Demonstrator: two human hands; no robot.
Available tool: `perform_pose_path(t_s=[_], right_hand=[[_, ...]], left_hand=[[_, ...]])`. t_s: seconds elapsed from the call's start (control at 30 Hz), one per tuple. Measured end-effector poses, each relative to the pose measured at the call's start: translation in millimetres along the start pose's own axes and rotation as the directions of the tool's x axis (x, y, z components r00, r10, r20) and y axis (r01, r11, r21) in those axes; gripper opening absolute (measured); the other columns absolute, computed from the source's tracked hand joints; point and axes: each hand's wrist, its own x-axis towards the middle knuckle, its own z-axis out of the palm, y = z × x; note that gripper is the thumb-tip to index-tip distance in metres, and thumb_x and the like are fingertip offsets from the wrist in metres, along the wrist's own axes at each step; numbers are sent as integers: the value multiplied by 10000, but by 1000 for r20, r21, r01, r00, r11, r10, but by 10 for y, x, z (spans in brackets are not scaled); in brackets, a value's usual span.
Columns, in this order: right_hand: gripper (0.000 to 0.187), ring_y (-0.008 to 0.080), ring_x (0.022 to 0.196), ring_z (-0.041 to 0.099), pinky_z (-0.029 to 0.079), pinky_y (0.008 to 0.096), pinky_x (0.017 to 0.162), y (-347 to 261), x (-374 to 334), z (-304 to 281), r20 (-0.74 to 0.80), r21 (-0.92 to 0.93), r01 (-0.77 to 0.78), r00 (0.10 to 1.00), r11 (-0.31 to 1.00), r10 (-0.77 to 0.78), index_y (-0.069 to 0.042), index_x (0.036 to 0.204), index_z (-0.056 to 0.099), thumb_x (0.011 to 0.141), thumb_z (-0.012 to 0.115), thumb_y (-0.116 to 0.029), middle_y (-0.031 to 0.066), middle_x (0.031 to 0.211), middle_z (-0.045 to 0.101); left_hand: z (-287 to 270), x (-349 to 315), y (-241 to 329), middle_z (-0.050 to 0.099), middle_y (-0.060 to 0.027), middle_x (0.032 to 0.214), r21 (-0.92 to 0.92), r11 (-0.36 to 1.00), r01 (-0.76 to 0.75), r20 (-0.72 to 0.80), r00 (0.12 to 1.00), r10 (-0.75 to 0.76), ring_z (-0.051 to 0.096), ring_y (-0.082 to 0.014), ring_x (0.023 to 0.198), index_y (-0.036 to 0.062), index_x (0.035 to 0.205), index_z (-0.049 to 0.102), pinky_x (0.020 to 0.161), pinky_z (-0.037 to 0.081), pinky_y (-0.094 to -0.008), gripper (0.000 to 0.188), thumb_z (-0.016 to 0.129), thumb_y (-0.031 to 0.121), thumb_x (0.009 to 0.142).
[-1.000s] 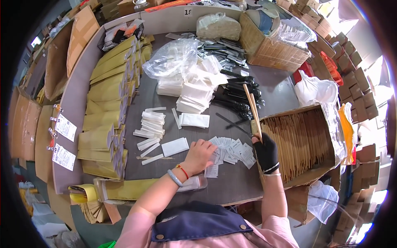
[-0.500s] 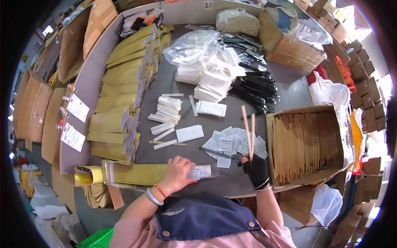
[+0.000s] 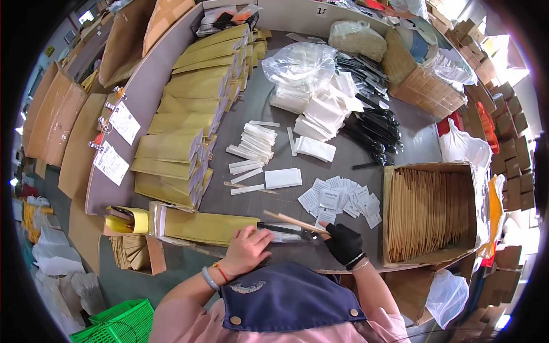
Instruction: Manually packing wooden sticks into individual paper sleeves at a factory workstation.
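A grey bench (image 3: 416,132) with a raised rim fills the middle of a packed workroom, with cardboard cartons on both sides. At its near edge the gloved right hand (image 3: 344,243) has a closed grip on the ends of some wooden sticks (image 3: 294,221), which point left over a clear plastic piece (image 3: 280,235). The bare left hand (image 3: 250,248) rests with bent fingers at the right end of a long yellow envelope (image 3: 209,228); whether its grip pinches anything I cannot tell, as the fingers hide it. The envelope lies flat along the near edge, and the sticks do not appear to be inside it.

Just beyond the hands are fanned paper slips (image 3: 354,201), a white packet (image 3: 283,178) and short white strips (image 3: 255,144); farther off are a white heap (image 3: 327,115) and black bundles (image 3: 374,130). To the right, a box (image 3: 387,228) is packed with thin brown pieces.

The set in hand looks partway assembled. The row of yellow envelopes (image 3: 182,123) at left may be finished or waiting; their contents are hidden. Plenty of loose supplies remain.
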Motion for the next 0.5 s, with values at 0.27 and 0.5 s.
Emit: perform_pose_path(t_s=[0.27,0.5], right_hand=[[401,259,665,606,471,416,548,88,43,4,178,-259,199,972,945,-156,-316,1256,603,863,630,-390,71,729,577],[431,310,826,631,524,428,711,-496,245,455,-2,94,341,939,935,-343,-180,1243,592,822,677,-213,127,918,631]], left_hand=[[-151,59,-337,519,-105,1259,-162,984,79,-9,997,-82,447,-333,1168,43,1217,584,1021,369,-468,694,835,278,614],[100,275,-151,526,-92,1233,-244,970,14,-22,1000,-20,464,-315,1120,25,1209,581,997,370,-458,687,835,267,618]])
